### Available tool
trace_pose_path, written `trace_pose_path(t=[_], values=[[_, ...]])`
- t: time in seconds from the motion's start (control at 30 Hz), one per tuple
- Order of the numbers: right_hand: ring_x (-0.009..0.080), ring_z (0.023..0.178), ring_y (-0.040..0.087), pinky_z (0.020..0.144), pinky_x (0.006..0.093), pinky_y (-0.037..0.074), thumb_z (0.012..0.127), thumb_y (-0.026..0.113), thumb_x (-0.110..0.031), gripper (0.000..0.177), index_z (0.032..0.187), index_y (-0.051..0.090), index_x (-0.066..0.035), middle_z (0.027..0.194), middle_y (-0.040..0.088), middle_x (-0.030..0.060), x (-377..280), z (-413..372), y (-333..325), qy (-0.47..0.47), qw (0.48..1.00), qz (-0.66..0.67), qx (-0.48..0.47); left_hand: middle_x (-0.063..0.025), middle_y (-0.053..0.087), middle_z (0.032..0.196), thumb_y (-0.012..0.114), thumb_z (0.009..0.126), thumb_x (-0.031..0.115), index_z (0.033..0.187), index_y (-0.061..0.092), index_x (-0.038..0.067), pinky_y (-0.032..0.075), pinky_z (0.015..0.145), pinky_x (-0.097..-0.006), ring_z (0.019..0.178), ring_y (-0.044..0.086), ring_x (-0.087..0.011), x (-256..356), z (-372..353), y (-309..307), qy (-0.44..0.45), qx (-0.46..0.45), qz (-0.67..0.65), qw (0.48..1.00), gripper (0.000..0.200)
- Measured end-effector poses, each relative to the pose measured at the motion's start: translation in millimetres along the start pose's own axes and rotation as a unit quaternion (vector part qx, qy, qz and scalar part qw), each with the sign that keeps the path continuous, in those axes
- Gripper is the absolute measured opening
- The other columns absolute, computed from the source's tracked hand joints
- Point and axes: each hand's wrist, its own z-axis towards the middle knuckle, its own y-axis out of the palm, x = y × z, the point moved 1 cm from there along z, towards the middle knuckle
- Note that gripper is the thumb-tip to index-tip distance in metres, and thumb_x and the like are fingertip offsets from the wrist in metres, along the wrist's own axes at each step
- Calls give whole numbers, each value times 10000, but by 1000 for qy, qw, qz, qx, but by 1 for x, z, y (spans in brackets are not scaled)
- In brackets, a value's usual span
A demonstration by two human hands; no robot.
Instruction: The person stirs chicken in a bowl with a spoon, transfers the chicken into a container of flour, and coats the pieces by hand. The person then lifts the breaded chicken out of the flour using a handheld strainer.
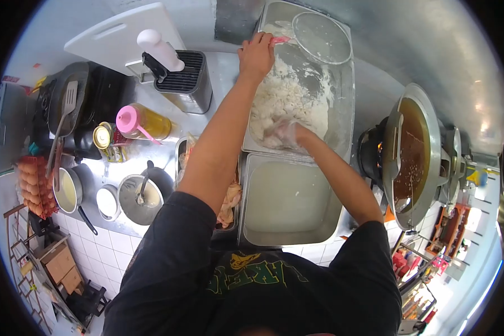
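Note:
My left hand (257,55) is closed at the back left rim of the flour tray (347,84), beside the pink handle (280,40) of a round mesh strainer (322,38). The strainer rests over the tray's back right corner. My right hand (284,133), in a clear glove, is down in the white flour (319,115) near the front of the tray. Its fingers are blurred and partly hidden by flour-coated pieces. Clumpy floured pieces (283,92) lie across the tray's left and middle. Directly in front is a metal tray of cloudy liquid (288,204).
A wok of brown oil (411,157) sits over a lit burner at right. Raw meat (228,207) lies in a tray under my left arm. Leftward are an oil bottle (151,123), a metal bowl (130,210), a saucepan (68,190), eggs (32,187) and a knife holder (187,95).

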Motion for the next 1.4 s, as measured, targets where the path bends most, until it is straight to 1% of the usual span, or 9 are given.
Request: trace_pose_path(t=[0.07, 0.2, 0.3, 0.53, 0.7, 1.0, 1.1, 1.23, 1.4], values=[[271, 850, 616, 773, 360, 490, 703, 751, -479, 737, 1173, 571, 59, 982, 661, 201, 15, 12, -17, -159, 981, 83, 75, -8, 568, 1202, 548, 932, 275, 1153, 576, 200, 451, 815, -536, 993, 572, -353, -3, 0, 0, -3, 0, 2, 1000, 235], [366, 1071, 589, 924, 382, 472, 688, 754, -449, 883, 1354, 446, 43, 1239, 560, 290, -6, -12, -58, -24, 996, 63, 56, 4, 549, 1231, 526, 939, 284, 1158, 572, 202, 416, 875, -531, 1059, 536, -343, 1, 1, 2, -13, -24, -9, 1000, 238], [409, 1099, 584, 966, 435, 450, 651, 749, -558, 1018, 1390, 392, 44, 1230, 564, 311, -1, 21, 1, -75, 912, -362, 176, 1, 549, 1234, 525, 941, 286, 1161, 571, 201, 414, 880, -531, 1063, 535, -347, 5, 0, 0, -17, -29, 5, 999, 241], [397, 1066, 600, 939, 416, 465, 659, 757, -374, 887, 1355, 417, 56, 1177, 606, 276, 23, 75, 26, -65, 926, -364, 71, 6, 539, 1257, 516, 949, 285, 1167, 565, 208, 412, 885, -533, 1084, 527, -354, 5, 3, -1, -21, -41, 11, 999, 237], [347, 1170, 555, 977, 391, 441, 655, 787, -361, 963, 1434, 328, -27, 1320, 525, 244, 45, 41, -36, -44, 986, -14, 163, 7, 535, 1269, 514, 949, 289, 1178, 557, 213, 408, 890, -532, 1090, 526, -348, -2, -2, 1, -23, -45, 16, 999, 245], [356, 1268, 469, 1053, 388, 368, 605, 781, -543, 1104, 1464, 305, -38, 1408, 445, 239, -17, 42, -17, -17, 927, -349, 135, 12, 538, 1265, 516, 945, 285, 1190, 554, 217, 416, 880, -524, 1065, 537, -347, 0, 3, 4, -21, -40, 19, 999, 257], [366, 1260, 476, 1052, 380, 370, 589, 786, -552, 1104, 1446, 339, -18, 1376, 474, 251, -28, 41, -2, -45, 957, -285, 37, 11, 541, 1261, 516, 946, 288, 1194, 558, 216, 419, 881, -520, 1064, 536, -346, 2, 2, 3, -9, -32, 28, 999, 261], [371, 1160, 547, 994, 380, 420, 694, 730, -469, 921, 1427, 369, -44, 1268, 554, 258, -29, 10, -33, -65, 974, -191, 105, 0, 557, 1225, 525, 943, 288, 1164, 571, 210, 438, 837, -531, 1021, 560, -357, -1, 3, 4, 1, -4, 20, 1000, 239], [356, 1239, 486, 1050, 351, 383, 727, 695, -508, 977, 1482, 256, -73, 1405, 428, 253, -16, -36, -90, -18, 995, -95, 38, -3, 572, 1188, 548, 931, 284, 1141, 578, 214, 455, 798, -542, 986, 575, -368, -5, 1, 9, 9, 15, 9, 1000, 224]])
